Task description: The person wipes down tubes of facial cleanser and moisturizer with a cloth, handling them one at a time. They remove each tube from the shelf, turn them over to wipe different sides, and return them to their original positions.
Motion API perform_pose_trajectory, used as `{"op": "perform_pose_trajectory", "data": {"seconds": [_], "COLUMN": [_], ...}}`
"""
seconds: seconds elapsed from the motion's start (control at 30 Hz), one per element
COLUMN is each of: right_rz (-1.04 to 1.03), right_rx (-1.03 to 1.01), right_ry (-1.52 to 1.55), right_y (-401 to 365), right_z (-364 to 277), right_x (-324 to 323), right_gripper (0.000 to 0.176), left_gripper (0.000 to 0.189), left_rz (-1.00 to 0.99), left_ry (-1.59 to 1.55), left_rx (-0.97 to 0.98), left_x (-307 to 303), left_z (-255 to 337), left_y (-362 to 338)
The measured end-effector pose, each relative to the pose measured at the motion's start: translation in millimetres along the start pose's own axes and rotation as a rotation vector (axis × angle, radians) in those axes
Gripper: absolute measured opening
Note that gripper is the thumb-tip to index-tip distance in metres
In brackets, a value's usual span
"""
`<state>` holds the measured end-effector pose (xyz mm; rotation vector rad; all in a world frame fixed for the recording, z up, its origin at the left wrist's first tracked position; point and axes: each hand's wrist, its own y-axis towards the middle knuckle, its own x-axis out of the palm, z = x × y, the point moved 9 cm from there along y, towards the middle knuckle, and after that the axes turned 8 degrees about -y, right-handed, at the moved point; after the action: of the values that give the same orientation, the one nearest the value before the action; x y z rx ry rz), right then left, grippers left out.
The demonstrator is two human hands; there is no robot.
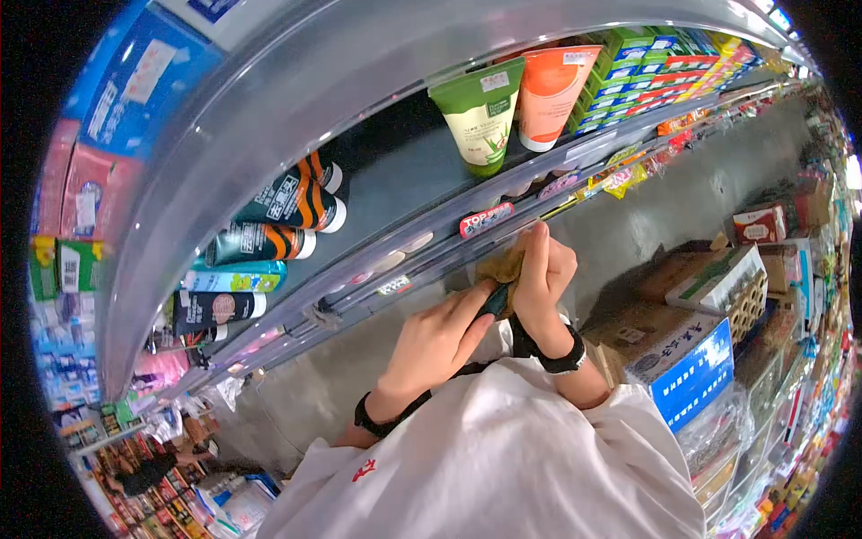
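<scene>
My right hand (545, 280) is closed on a yellow-brown cloth (505, 266) and presses it against the front rail of a shop shelf (422, 242). Just below and to the left, my left hand (437, 340) has its fingers stretched along a small dark object (495, 301) wedged between the two hands. Both wrists carry black bands. On the shelf above the hands stand a green tube (479, 115) and an orange tube (551, 90). A red price tag (486, 219) is clipped to the rail close to the cloth.
Dark tubes with orange stripes (292, 207) lie further left on the shelf. Cardboard boxes (709, 283) and a blue-and-white carton (687, 364) are stacked on the floor at the right. Another person in dark clothes (144, 472) crouches far down the aisle.
</scene>
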<state>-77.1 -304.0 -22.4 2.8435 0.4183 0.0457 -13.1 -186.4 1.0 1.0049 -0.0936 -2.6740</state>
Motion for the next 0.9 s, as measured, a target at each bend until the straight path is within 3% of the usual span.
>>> {"op": "perform_pose_trajectory", "data": {"seconds": [0.07,0.23,0.3,0.4,0.43,0.47,0.5,0.53,0.57,0.6,0.63,0.67,0.7,0.77,0.83,0.9], "right_rz": [0.031,-0.028,-0.046,0.072,0.226,0.379,0.500,0.357,0.206,0.226,0.304,0.378,0.388,0.210,0.094,0.160], "right_rx": [-0.171,-0.357,-0.405,-0.292,-0.050,0.189,0.514,0.544,0.568,0.565,0.693,0.817,0.812,0.871,0.749,0.753], "right_ry": [-0.143,-0.303,-0.333,-0.375,-0.250,-0.118,0.466,0.681,0.893,0.894,0.855,0.814,0.814,0.947,0.935,0.893], "right_y": [-3.3,-7.5,-11.0,-8.4,-0.5,0.2,-8.5,-4.8,-7.5,-12.3,-22.2,-31.8,-35.3,-48.3,-47.4,-60.0], "right_z": [-11.3,-20.6,-21.6,-11.2,14.5,40.8,79.6,91.8,97.8,93.4,93.8,92.8,83.6,62.5,38.8,29.5], "right_x": [-4.2,-4.2,-0.7,-14.7,-42.8,-68.9,-75.4,-76.9,-71.3,-67.9,-60.2,-52.0,-42.3,0.7,28.1,37.5], "right_gripper": [0.037,0.033,0.033,0.034,0.035,0.036,0.029,0.025,0.022,0.022,0.023,0.026,0.026,0.040,0.045,0.045], "left_gripper": [0.031,0.033,0.035,0.034,0.034,0.035,0.035,0.037,0.037,0.037,0.037,0.041,0.041,0.045,0.043,0.042], "left_rz": [-0.052,-0.167,-0.390,-0.413,-0.427,-0.364,-0.301,-0.288,-0.313,-0.359,-0.397,-0.396,-0.409,-0.304,-0.300,-0.160], "left_ry": [-0.038,-0.211,-0.330,-0.313,-0.315,-0.545,-0.771,-0.975,-0.972,-1.290,-1.608,-1.536,-1.535,-1.568,-1.543,-1.351], "left_rx": [-0.001,0.000,-0.224,-0.102,-0.093,-0.143,-0.194,-0.391,-0.393,-0.490,-0.589,-0.631,-0.631,-0.688,-0.590,-0.648], "left_x": [1.9,2.7,15.3,11.6,11.2,5.5,-0.3,2.9,2.9,10.3,17.0,22.3,21.8,16.9,20.1,17.3], "left_z": [-5.9,-18.4,-37.4,-36.5,-42.8,-53.7,-62.2,-75.7,-78.1,-78.9,-77.8,-87.2,-82.1,-76.7,-86.8,-105.3], "left_y": [0.1,2.2,-0.2,4.3,1.2,-2.7,-5.6,-14.1,-14.8,-17.7,-20.3,-21.6,-18.3,-10.4,-4.8,-8.2]}}
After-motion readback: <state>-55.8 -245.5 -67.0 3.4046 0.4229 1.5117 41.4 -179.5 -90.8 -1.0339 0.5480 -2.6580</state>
